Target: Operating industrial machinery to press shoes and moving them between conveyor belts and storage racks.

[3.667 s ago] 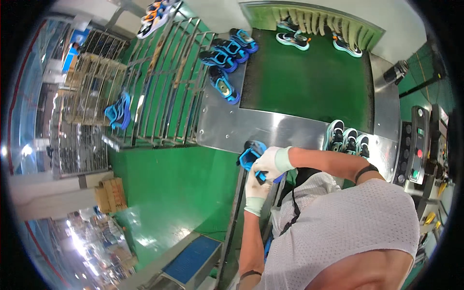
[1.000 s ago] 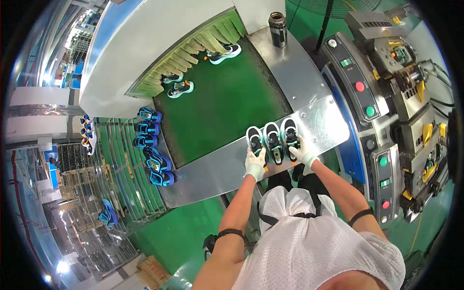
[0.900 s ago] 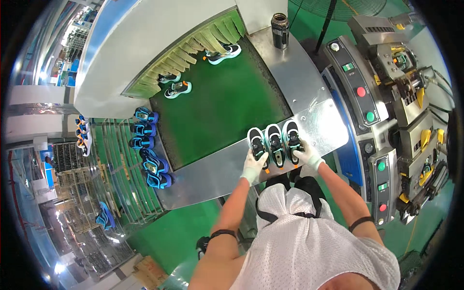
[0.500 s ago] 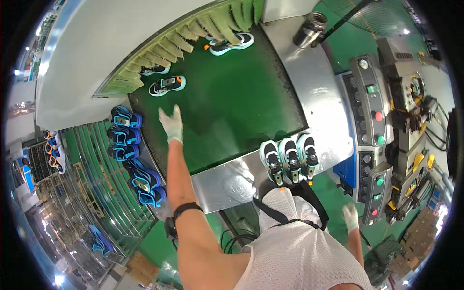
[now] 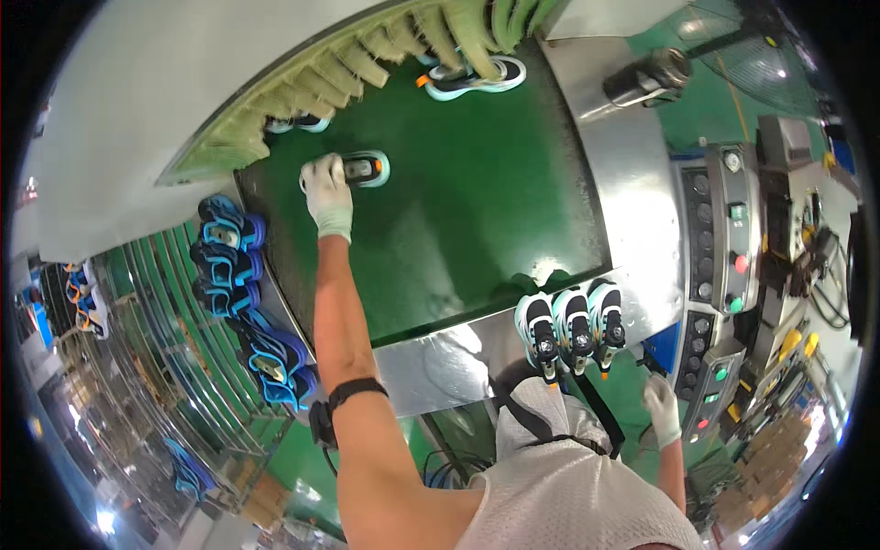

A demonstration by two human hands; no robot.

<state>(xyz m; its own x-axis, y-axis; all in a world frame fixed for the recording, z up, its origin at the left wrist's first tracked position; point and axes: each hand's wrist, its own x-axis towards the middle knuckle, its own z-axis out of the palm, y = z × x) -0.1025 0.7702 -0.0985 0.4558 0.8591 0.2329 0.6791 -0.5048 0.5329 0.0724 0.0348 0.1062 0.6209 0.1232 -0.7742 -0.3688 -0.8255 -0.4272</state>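
Note:
My left hand (image 5: pixel 327 194), in a white glove, is closed around the toe end of a black shoe with a pale-blue sole (image 5: pixel 368 169) lying on the green conveyor belt (image 5: pixel 458 202). The fingers hide that end of the shoe, while its orange heel tab shows at the right. My right hand (image 5: pixel 662 410), gloved too, hangs low at my right side, away from the belt. Its fingers are loosely bent, and I see nothing in them. Close in front of me, three similar shoes (image 5: pixel 573 323) stand side by side at the metal table edge.
Green fabric strips (image 5: pixel 385 46) hang over the belt's far end, partly covering another shoe (image 5: pixel 477 81) and one more (image 5: pixel 298 123). Several blue-and-black shoes (image 5: pixel 229 247) line the left edge beside a metal rack. Control panels (image 5: pixel 733 229) and a metal cylinder (image 5: pixel 647 77) stand at the right.
My left hand has reached forward from an open position and taken hold of the shoe on the belt. My right hand stays low at my side. The view has shifted slightly.

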